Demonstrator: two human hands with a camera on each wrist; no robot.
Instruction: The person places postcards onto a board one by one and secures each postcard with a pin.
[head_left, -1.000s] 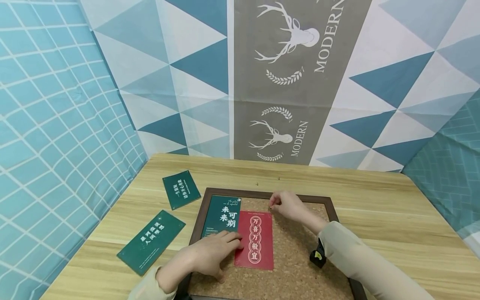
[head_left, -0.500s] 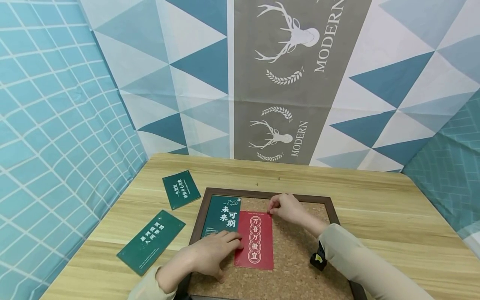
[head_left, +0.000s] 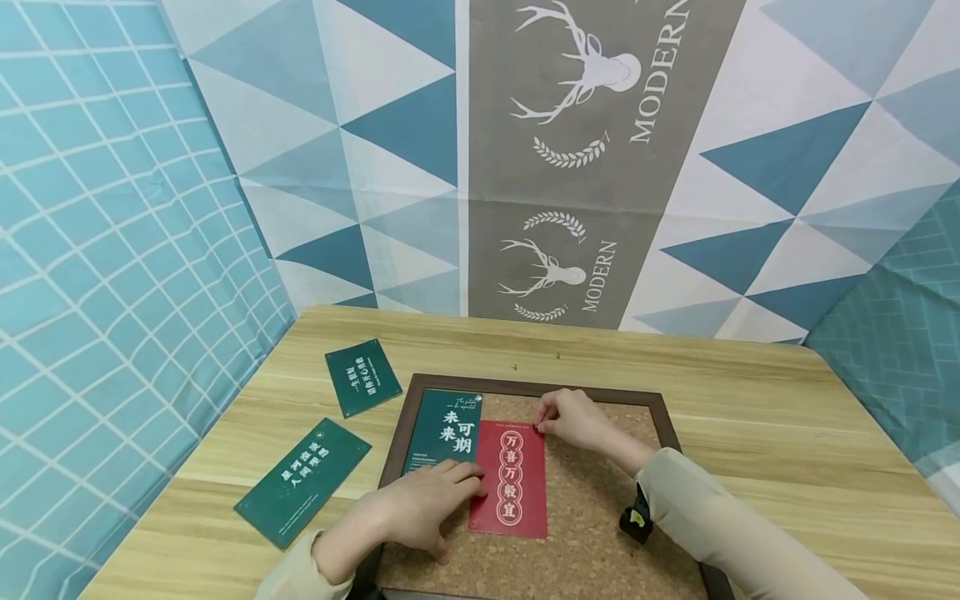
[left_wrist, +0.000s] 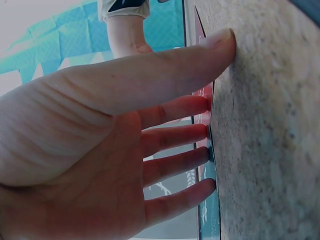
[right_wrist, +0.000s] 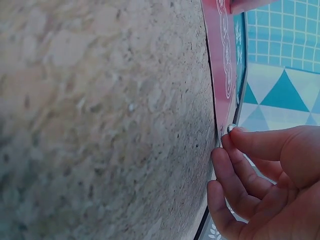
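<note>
In the head view, a framed corkboard lies on the wooden desk. A red card with white characters lies flat near the corkboard's middle, meeting a dark green card along its edge; that one covers the corkboard's upper left, with a silver tack at its top right corner. The left hand spreads over the corkboard's left part, fingers extended onto both cards. The right hand, near the corkboard's top edge, has thumb and forefinger together at the red card's upper right corner. Left of the corkboard lie a long green card and a smaller green card; beyond its far edge, two small pins sit on the desk.

In the left wrist view, the left hand's four fingers are nearly straight, tips on the cards, while the thumb reaches to bare cork.

In the right wrist view, thumb and forefinger pinch a round-headed silver pin at the red card's end on the corkboard; whether its point has entered the cork cannot be told.
</note>
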